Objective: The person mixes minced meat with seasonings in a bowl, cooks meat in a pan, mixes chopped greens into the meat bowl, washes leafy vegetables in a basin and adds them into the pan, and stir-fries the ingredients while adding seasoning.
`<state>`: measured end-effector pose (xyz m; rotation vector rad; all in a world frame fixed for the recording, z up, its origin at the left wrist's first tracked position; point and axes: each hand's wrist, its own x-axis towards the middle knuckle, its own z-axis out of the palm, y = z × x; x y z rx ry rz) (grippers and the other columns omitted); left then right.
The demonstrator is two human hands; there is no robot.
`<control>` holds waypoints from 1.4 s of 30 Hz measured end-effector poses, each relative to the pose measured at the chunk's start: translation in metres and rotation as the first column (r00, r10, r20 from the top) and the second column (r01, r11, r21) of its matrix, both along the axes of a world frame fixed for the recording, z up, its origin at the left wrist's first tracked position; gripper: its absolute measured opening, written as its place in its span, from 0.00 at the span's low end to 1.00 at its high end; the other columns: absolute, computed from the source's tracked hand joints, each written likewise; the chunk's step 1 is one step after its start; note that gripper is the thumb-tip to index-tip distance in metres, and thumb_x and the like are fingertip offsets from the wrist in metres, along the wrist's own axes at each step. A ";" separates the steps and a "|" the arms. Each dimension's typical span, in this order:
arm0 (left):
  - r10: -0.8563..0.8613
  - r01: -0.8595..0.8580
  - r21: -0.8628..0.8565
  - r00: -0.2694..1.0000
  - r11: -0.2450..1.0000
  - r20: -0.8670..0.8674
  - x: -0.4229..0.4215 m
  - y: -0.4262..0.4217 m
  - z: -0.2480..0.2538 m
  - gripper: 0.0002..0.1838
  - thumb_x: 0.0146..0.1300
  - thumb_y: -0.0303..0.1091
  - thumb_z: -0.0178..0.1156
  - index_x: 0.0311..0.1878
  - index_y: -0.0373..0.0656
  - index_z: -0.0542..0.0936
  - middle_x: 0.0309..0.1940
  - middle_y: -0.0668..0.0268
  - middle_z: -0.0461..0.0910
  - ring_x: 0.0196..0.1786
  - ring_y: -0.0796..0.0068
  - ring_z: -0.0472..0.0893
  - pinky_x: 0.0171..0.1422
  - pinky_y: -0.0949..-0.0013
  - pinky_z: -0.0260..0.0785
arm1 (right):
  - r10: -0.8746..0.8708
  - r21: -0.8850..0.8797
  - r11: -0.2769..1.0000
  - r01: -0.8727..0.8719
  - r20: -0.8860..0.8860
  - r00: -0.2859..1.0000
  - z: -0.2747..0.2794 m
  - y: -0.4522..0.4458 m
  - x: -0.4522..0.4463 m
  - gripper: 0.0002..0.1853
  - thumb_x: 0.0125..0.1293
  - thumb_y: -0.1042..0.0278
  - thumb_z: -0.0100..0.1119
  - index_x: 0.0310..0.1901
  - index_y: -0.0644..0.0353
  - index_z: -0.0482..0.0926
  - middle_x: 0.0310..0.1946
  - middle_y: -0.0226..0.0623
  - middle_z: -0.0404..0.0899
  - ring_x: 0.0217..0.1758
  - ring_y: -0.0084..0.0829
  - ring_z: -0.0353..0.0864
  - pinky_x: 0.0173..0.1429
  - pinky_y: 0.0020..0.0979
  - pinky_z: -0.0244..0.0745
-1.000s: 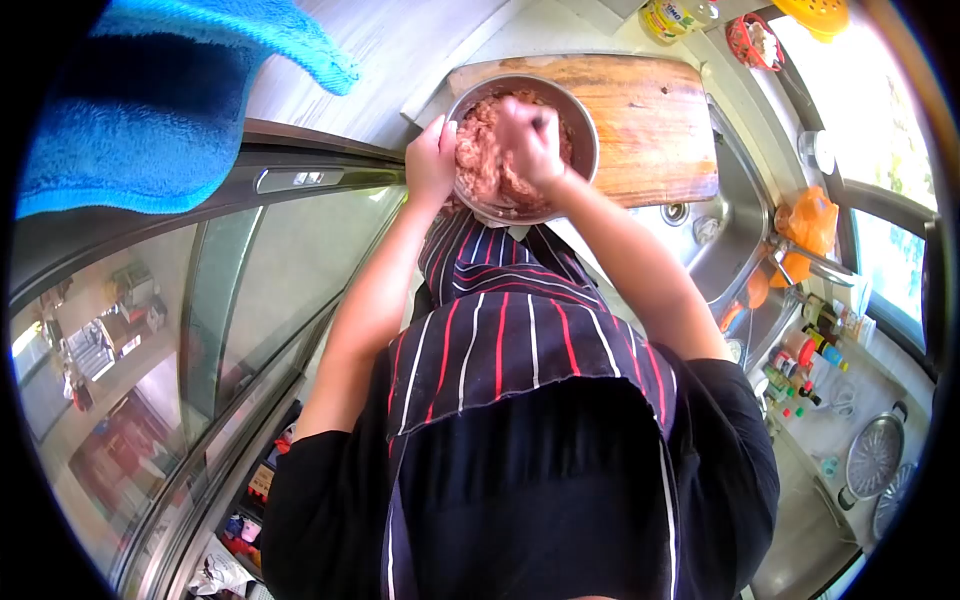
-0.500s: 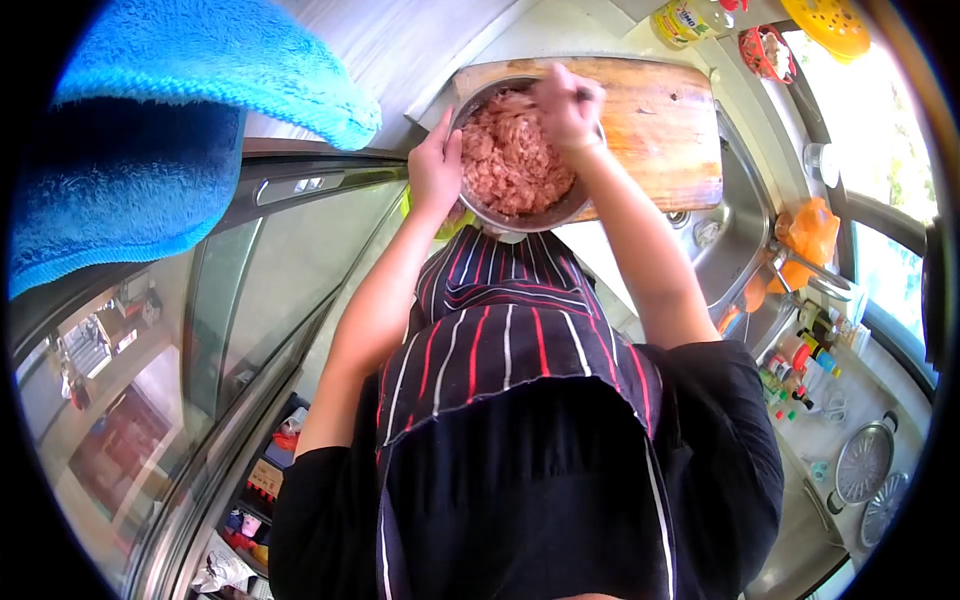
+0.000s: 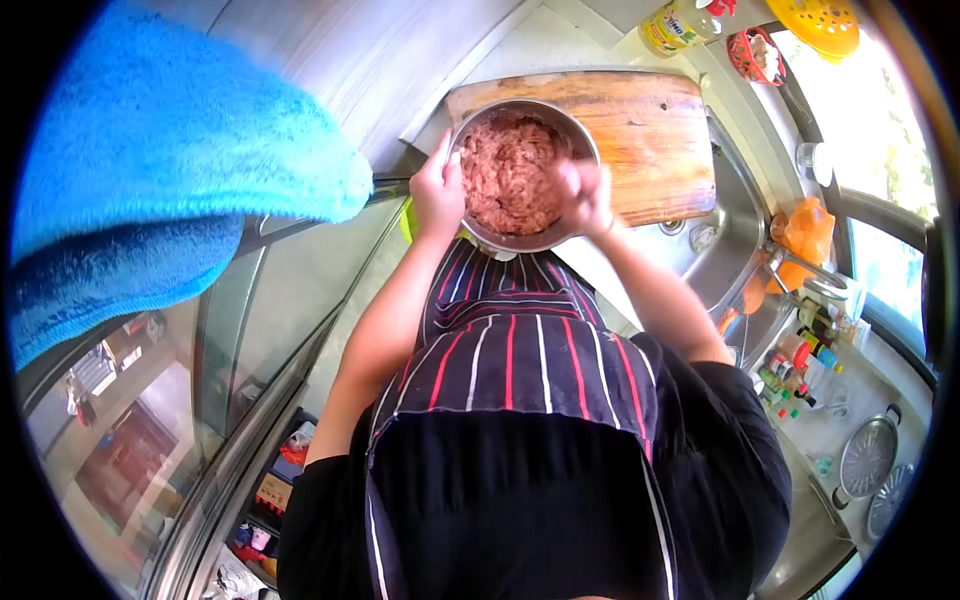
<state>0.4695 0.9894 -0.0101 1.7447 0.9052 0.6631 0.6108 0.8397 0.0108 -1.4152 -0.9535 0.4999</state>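
Note:
A round metal bowl full of pink minced meat sits at the front left of a wooden cutting board. My left hand grips the bowl's left rim, with the thumb toward the inside and the fingers along the outer wall. Over the right side of the bowl, my right hand is curled and smeared by motion. Whatever it holds is hidden by the hand and the blur. The meat's surface looks loose and uneven.
Beyond the board's right edge lies a steel sink with a faucet and an orange bag. A yellow-labelled bottle stands behind. Blue towels hang at upper left, near a glass door. Small bottles stand at right.
My right hand has swept from the bowl's far right rim down to its near right side. The meat's surface has shifted. The bowl appears slightly lower in view as the camera tilted.

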 end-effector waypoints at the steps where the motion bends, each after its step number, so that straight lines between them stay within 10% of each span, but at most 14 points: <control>1: 0.005 -0.005 0.005 1.000 1.000 0.009 0.002 0.000 -0.002 0.20 0.63 0.27 0.53 0.58 0.39 0.76 0.34 0.49 0.82 0.30 0.75 0.79 0.38 0.70 0.71 | 0.025 0.047 0.998 -0.029 0.086 0.996 0.011 0.007 -0.020 0.16 0.68 0.66 0.51 0.22 0.60 0.74 0.11 0.29 0.67 0.14 0.23 0.67 0.21 0.26 0.66; 5: -0.071 0.071 0.031 0.997 0.997 -0.009 0.000 0.004 0.009 0.20 0.62 0.29 0.54 0.58 0.36 0.75 0.42 0.48 0.82 0.42 0.72 0.82 0.49 0.69 0.71 | 0.098 0.275 0.957 -0.089 -0.018 0.995 0.015 0.074 -0.024 0.23 0.71 0.64 0.48 0.16 0.61 0.67 0.11 0.27 0.64 0.15 0.21 0.65 0.21 0.25 0.60; 8: -0.057 0.062 0.088 0.997 0.994 -0.058 0.000 0.003 0.004 0.21 0.65 0.31 0.55 0.58 0.30 0.73 0.45 0.51 0.82 0.45 0.73 0.81 0.51 0.70 0.71 | -0.179 0.217 0.939 0.267 -0.355 0.918 0.041 0.065 0.024 0.25 0.73 0.66 0.45 0.14 0.59 0.59 0.12 0.27 0.60 0.15 0.20 0.54 0.22 0.27 0.53; 11: -0.069 0.057 -0.135 0.994 0.989 -0.090 0.002 -0.007 0.018 0.22 0.66 0.27 0.55 0.61 0.28 0.70 0.51 0.56 0.79 0.45 0.77 0.77 0.53 0.72 0.70 | -0.433 0.053 0.805 0.591 -0.628 0.647 0.031 0.010 0.044 0.22 0.73 0.62 0.47 0.18 0.60 0.68 0.16 0.30 0.68 0.19 0.22 0.65 0.27 0.28 0.64; 14: -0.096 0.098 0.027 0.992 0.995 -0.087 -0.008 0.001 -0.005 0.24 0.65 0.27 0.56 0.63 0.26 0.67 0.53 0.55 0.77 0.48 0.74 0.77 0.57 0.69 0.69 | -0.426 -0.041 0.860 0.508 -0.606 0.672 0.013 -0.036 0.044 0.13 0.68 0.59 0.55 0.36 0.62 0.77 0.31 0.31 0.78 0.37 0.24 0.77 0.43 0.30 0.74; 16: -0.115 0.103 -0.201 0.992 0.974 -0.050 -0.011 -0.004 0.011 0.26 0.66 0.28 0.54 0.65 0.24 0.63 0.54 0.51 0.75 0.51 0.68 0.76 0.59 0.65 0.68 | -0.436 -0.120 0.887 0.447 -0.537 0.722 0.007 -0.049 0.040 0.11 0.66 0.61 0.58 0.41 0.60 0.77 0.32 0.31 0.78 0.41 0.23 0.76 0.48 0.27 0.72; 21: -0.270 0.262 -0.457 0.962 0.850 0.049 -0.005 0.005 0.017 0.26 0.61 0.29 0.53 0.62 0.27 0.65 0.53 0.50 0.73 0.51 0.57 0.77 0.55 0.59 0.70 | -0.486 -0.334 0.871 0.359 -0.484 0.728 0.027 -0.112 0.020 0.32 0.59 0.64 0.65 0.64 0.55 0.63 0.42 0.35 0.78 0.48 0.25 0.77 0.55 0.29 0.70; 25: -0.281 0.060 -0.585 0.913 0.809 -0.295 -0.007 0.029 0.010 0.21 0.61 0.30 0.54 0.58 0.35 0.70 0.49 0.54 0.74 0.45 0.61 0.77 0.47 0.63 0.72 | -0.474 -0.302 0.879 0.369 -0.628 0.617 -0.014 -0.212 0.007 0.23 0.60 0.64 0.62 0.57 0.60 0.74 0.47 0.35 0.78 0.48 0.28 0.78 0.51 0.30 0.74; 29: -0.213 -0.198 -0.837 0.914 0.511 -0.346 0.010 0.002 0.053 0.21 0.59 0.28 0.55 0.57 0.37 0.70 0.44 0.56 0.75 0.36 0.65 0.79 0.39 0.65 0.73 | -0.736 -0.454 0.665 0.593 -0.537 0.413 -0.007 -0.358 -0.024 0.18 0.62 0.64 0.57 0.54 0.53 0.78 0.39 0.30 0.80 0.37 0.20 0.79 0.40 0.24 0.76; 33: -0.317 -0.147 -0.839 0.880 0.524 -0.352 0.012 -0.051 0.044 0.22 0.59 0.27 0.55 0.58 0.37 0.69 0.43 0.56 0.76 0.35 0.66 0.79 0.38 0.66 0.74 | -0.915 -0.498 0.286 0.819 -0.397 0.078 0.026 -0.524 -0.061 0.18 0.57 0.70 0.57 0.50 0.55 0.80 0.32 0.29 0.80 0.32 0.21 0.78 0.37 0.25 0.76; 35: -0.359 -0.122 -0.830 0.861 0.544 -0.362 0.009 -0.088 0.038 0.22 0.59 0.27 0.55 0.58 0.37 0.69 0.42 0.56 0.76 0.34 0.66 0.79 0.38 0.66 0.74 | -0.998 -0.462 0.055 0.885 -0.031 0.045 0.013 -0.618 -0.069 0.17 0.55 0.70 0.57 0.49 0.55 0.81 0.33 0.30 0.82 0.33 0.25 0.80 0.38 0.27 0.76; 39: -0.417 -0.102 -0.816 0.820 0.568 -0.392 -0.004 -0.176 0.030 0.23 0.58 0.25 0.55 0.59 0.37 0.68 0.41 0.56 0.76 0.32 0.67 0.79 0.37 0.67 0.74 | -0.711 -0.540 -0.486 0.687 0.702 0.049 0.049 -0.749 -0.038 0.20 0.50 0.66 0.62 0.48 0.49 0.79 0.44 0.33 0.81 0.49 0.37 0.78 0.54 0.41 0.69; 42: -0.463 -0.078 -0.811 0.788 0.580 -0.407 -0.013 -0.244 0.028 0.24 0.58 0.25 0.56 0.60 0.37 0.67 0.40 0.56 0.77 0.31 0.67 0.79 0.36 0.68 0.75 | -0.568 -0.526 -0.574 0.627 0.808 0.157 0.040 -0.825 0.001 0.31 0.49 0.63 0.66 0.59 0.43 0.71 0.57 0.31 0.72 0.66 0.34 0.65 0.68 0.49 0.52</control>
